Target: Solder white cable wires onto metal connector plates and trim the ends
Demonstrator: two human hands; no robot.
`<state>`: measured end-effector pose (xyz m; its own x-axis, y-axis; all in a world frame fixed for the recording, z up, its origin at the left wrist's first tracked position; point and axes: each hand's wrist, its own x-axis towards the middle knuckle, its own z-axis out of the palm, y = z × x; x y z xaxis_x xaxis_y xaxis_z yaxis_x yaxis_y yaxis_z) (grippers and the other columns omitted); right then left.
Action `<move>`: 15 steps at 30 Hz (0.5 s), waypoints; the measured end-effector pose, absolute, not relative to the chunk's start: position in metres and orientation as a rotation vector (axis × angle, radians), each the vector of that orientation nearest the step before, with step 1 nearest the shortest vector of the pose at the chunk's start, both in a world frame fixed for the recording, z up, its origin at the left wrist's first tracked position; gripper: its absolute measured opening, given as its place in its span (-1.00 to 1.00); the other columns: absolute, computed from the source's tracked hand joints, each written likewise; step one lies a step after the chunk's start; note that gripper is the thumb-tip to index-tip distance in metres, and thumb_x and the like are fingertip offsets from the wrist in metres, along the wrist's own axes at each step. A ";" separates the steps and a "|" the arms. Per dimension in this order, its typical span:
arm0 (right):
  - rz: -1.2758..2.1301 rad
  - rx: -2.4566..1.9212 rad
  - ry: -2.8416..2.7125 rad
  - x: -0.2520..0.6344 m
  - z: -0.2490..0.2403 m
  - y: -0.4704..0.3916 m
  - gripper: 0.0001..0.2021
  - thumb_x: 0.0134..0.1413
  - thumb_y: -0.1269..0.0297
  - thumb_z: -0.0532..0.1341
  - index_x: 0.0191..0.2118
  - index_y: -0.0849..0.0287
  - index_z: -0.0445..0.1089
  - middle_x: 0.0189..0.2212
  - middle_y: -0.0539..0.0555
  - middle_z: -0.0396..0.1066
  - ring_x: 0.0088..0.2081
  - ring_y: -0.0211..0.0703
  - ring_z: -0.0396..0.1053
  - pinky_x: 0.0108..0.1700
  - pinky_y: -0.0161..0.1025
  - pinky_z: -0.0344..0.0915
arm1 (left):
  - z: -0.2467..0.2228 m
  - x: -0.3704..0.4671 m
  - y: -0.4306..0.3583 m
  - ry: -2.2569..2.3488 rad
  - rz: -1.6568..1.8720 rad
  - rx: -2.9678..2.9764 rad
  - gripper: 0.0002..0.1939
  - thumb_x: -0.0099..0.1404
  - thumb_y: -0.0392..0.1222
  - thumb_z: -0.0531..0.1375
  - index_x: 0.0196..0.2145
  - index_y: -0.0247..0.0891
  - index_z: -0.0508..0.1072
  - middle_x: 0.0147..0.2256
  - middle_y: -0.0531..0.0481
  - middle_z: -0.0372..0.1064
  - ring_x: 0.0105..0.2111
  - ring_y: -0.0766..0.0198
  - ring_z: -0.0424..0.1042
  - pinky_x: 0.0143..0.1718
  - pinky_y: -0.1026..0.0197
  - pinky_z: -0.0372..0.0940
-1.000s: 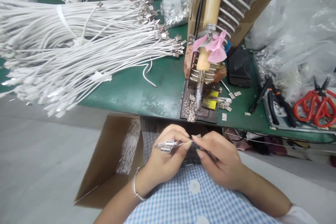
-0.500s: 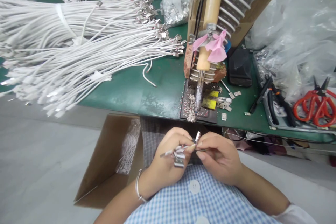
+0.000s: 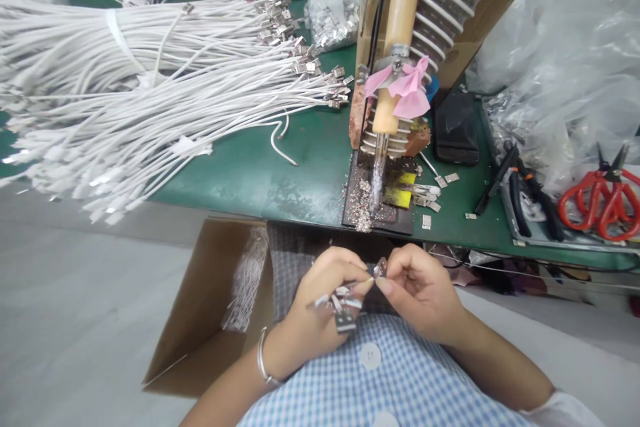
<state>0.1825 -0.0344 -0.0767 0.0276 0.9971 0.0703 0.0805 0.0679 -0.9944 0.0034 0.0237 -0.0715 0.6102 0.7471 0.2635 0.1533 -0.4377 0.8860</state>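
My left hand [image 3: 325, 300] is closed around several white cables with metal USB connectors [image 3: 345, 318] poking out over the palm. Its thumb and forefinger pinch one cable near the end. Opposite it, my right hand [image 3: 423, 290] is closed at the fingertips on that cable's small metal connector [image 3: 381, 267]. The two hands almost touch, just in front of the bench edge. Most of the cable length is hidden behind the fingers and palm.
A soldering iron [image 3: 395, 47] hangs tip down in a coil stand over a solder-specked black pad [image 3: 355, 177]. Bundled white cables [image 3: 200, 87] cover the bench's left. Red-handled cutters [image 3: 595, 207] lie at right. A cardboard box [image 3: 185, 320] stands below, holding bagged cables.
The connector between my fingertips has tilted and turned, and my right fingers have shifted around it. The connectors in my left palm have swung slightly.
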 end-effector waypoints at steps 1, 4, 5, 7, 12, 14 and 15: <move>1.086 -1.224 -1.249 0.183 -0.078 -0.035 -0.88 0.19 0.40 0.19 -0.27 0.20 0.19 -0.55 -0.09 0.14 -0.57 -0.47 0.12 -0.56 -0.53 0.10 | -0.070 0.003 0.025 0.719 0.823 1.900 -0.85 0.28 -0.45 0.17 -0.25 -0.24 0.40 -0.29 -0.05 0.36 -0.27 0.29 0.38 -0.23 0.24 0.29; 1.090 -1.225 -1.223 0.185 -0.083 -0.038 -0.80 0.20 0.41 0.19 -0.07 0.18 0.23 -0.52 -0.08 0.22 -0.59 -0.47 0.14 -0.56 -0.53 0.13 | -0.067 0.003 0.028 0.726 0.819 1.838 -0.87 0.31 -0.44 0.16 -0.25 -0.26 0.42 -0.30 -0.03 0.37 -0.27 0.32 0.38 -0.20 0.26 0.28; 1.106 -1.214 -1.230 0.185 -0.084 -0.038 -0.79 0.22 0.41 0.18 -0.04 0.17 0.24 -0.50 -0.07 0.26 -0.59 -0.48 0.16 -0.56 -0.53 0.15 | -0.067 0.003 0.028 0.723 0.819 1.823 -0.88 0.32 -0.44 0.16 -0.25 -0.26 0.42 -0.31 -0.02 0.36 -0.28 0.34 0.37 -0.21 0.27 0.27; 1.128 -1.164 -1.238 0.185 -0.085 -0.039 -0.84 0.24 0.43 0.15 -0.07 0.16 0.28 -0.48 -0.05 0.30 -0.56 -0.48 0.23 -0.53 -0.54 0.19 | -0.066 0.003 0.028 0.712 0.820 1.779 -0.89 0.33 -0.43 0.15 -0.27 -0.27 0.41 -0.34 0.01 0.35 -0.32 0.37 0.36 -0.25 0.31 0.28; 1.146 -1.049 -1.211 0.184 -0.081 -0.036 -0.83 0.25 0.49 0.13 -0.10 0.12 0.28 -0.33 0.00 0.38 -0.33 -0.41 0.44 -0.32 -0.50 0.39 | -0.067 0.002 0.028 0.676 0.549 1.619 -0.75 0.47 -0.35 0.00 -0.33 -0.33 0.42 -0.43 0.03 0.41 -0.40 0.42 0.39 -0.30 0.37 0.27; 1.140 -1.040 -1.222 0.184 -0.078 -0.035 -0.86 0.25 0.48 0.13 -0.12 0.15 0.29 -0.33 0.02 0.39 -0.33 -0.40 0.45 -0.30 -0.49 0.41 | -0.067 0.002 0.029 0.627 0.478 1.570 -0.73 0.48 -0.32 -0.01 -0.34 -0.35 0.42 -0.50 0.05 0.38 -0.46 0.44 0.37 -0.34 0.39 0.27; 1.137 -1.051 -1.226 0.185 -0.077 -0.035 -0.89 0.25 0.47 0.14 -0.14 0.17 0.29 -0.35 0.03 0.39 -0.35 -0.40 0.44 -0.32 -0.49 0.40 | -0.067 0.002 0.030 0.617 0.479 1.560 -0.75 0.47 -0.32 0.01 -0.34 -0.35 0.41 -0.52 0.07 0.36 -0.48 0.45 0.35 -0.36 0.40 0.25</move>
